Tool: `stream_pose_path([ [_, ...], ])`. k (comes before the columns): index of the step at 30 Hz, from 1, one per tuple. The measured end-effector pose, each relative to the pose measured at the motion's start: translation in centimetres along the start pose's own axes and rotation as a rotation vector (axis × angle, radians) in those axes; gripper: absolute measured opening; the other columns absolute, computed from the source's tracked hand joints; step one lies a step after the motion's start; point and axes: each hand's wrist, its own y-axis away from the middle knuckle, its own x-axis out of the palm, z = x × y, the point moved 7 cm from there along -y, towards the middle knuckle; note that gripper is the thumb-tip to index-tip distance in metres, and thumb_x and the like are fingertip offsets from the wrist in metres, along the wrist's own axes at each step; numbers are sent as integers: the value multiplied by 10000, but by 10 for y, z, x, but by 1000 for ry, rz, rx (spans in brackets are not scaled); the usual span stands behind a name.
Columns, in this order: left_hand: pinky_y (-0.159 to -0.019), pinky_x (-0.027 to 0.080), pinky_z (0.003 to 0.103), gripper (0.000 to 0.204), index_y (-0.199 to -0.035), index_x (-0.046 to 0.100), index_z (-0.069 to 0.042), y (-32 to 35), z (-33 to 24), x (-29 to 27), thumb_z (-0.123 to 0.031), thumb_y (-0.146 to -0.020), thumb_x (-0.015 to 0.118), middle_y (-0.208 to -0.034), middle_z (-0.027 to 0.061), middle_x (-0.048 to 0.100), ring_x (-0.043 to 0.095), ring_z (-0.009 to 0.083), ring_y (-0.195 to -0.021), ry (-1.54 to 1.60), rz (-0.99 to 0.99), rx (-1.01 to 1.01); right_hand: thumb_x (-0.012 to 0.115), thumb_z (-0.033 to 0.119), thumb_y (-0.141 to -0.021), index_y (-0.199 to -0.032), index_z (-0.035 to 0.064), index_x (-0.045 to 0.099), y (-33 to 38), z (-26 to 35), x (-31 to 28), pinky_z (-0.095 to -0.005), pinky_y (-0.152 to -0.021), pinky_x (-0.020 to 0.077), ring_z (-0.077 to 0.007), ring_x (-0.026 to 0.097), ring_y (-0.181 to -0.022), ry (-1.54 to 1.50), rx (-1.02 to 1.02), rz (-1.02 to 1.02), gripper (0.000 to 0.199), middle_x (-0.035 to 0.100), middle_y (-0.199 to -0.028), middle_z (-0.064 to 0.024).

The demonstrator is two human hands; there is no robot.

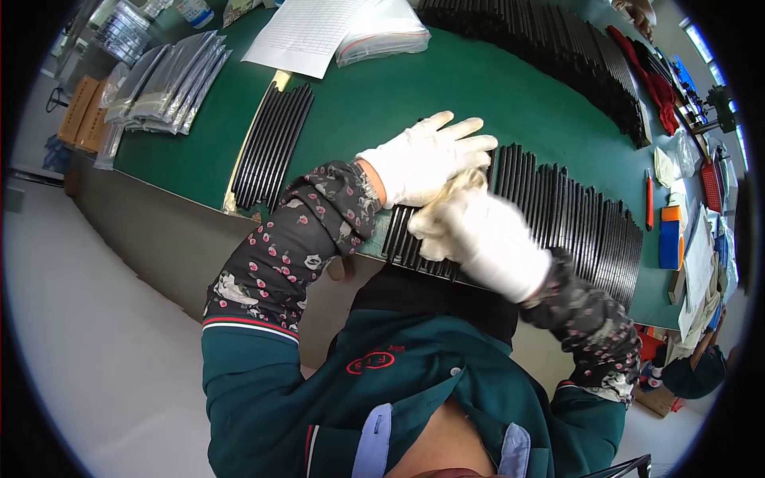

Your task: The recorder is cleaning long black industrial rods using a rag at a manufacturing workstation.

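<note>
Left hand [426, 159], gloved white, is lying flat with fingers spread; right hand [482, 231], gloved white and blurred, is crossing just beside it, both forearms wearing floral sleeves

Two white-gloved hands, left hand [426, 159], right hand [482, 235], three rows of black strips [574, 219], one sheet of paper [303, 36], one green bench [382, 103]

Your left hand [426, 159] in a white glove lies flat on a row of black strips [574, 219] on the green table [382, 95]. Your right hand [478, 231], gloved too, presses a pale cloth [458, 191] just beside it. 1 more bunch of strips [271, 147] lies to the left.
</note>
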Motion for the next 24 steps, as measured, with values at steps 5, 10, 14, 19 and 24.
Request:
stream_pose_path([
  [5,-1138,264,478,500,-1317,505,-87,-4,-9,-4,-382,-915,533,-1472,55,385,309,266,-1396,-49,116,4,596,199,-786,-801,39,572,9,52,11,-351,-592,514,-256,608,-662,-139,-231,229,162,579,-782,-117],
  [10,-1132,275,472,455,-1243,548,-81,-10,-6,-6,-392,-912,538,-1449,54,411,330,270,-1381,-31,116,38,653,134,-743,-989,11,538,-18,19,16,-390,-679,503,-308,605,-789,-13,-20,62,298,574,-870,-134],
  [14,-1133,271,471,439,-1233,572,-90,-6,-9,-7,-385,-909,543,-1452,37,410,330,253,-1382,-23,77,-4,566,147,-799,-871,24,565,17,83,38,-326,-636,521,-254,621,-781,-271,-293,394,142,574,-843,-127],
  [19,-1136,264,475,446,-1239,561,-75,-5,-8,-2,-386,-921,524,-1450,51,411,324,267,-1385,0,49,29,581,185,-751,-898,33,578,-27,42,15,-326,-606,482,-225,567,-757,227,-76,48,212,548,-838,-111],
  [24,-1139,262,470,455,-1251,557,-87,-2,-9,-7,-400,-921,519,-1446,46,415,326,258,-1384,-21,61,1,569,198,-803,-923,38,587,-8,86,32,-329,-785,528,-271,636,-891,71,-336,192,201,603,-918,-123],
])
